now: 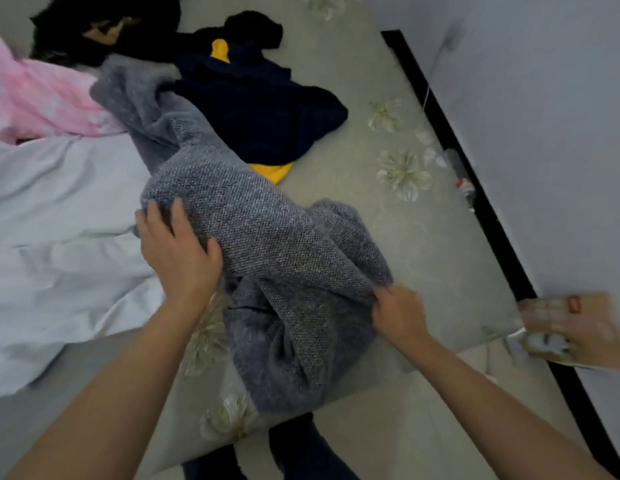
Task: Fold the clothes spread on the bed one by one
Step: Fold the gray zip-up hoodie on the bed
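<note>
A grey knitted garment (263, 244) lies bunched across the near corner of the bed (388, 233), stretching back toward the far left. My left hand (177, 251) grips its left edge, thumb and fingers curled over the fabric. At the garment's right edge, my right hand (398, 313) pinches a fold. Behind it lies a navy garment with yellow lining (256, 109), and farther back a black garment (104, 29).
A white duvet (59, 244) covers the bed's left side, with pink bedding (42, 98) behind it. The bed's sheet is beige with flower prints. A dark gap (474, 188) separates the bed from the grey wall on the right. A printed box (575, 330) sits near the right edge.
</note>
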